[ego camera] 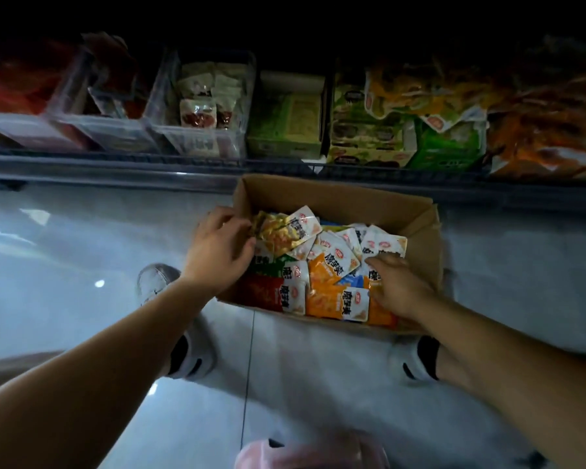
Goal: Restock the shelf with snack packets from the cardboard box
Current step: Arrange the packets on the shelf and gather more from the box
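An open cardboard box [379,201] sits on the floor in front of the low shelf [115,164]. Inside lie several snack packets in orange [335,301], red [263,292], white and blue. My left hand [220,248] is at the box's left wall and grips a bunch of yellow-and-white packets [285,231] lifted above the pile. My right hand [396,282] reaches into the right side of the box, its fingers spread over the packets there; whether it holds one is hidden.
The shelf carries clear plastic bins [200,106] of packets on the left and green snack cartons [285,126] and orange bags [548,130] on the right. My two feet in white shoes [190,353] stand on the glossy grey floor beside the box.
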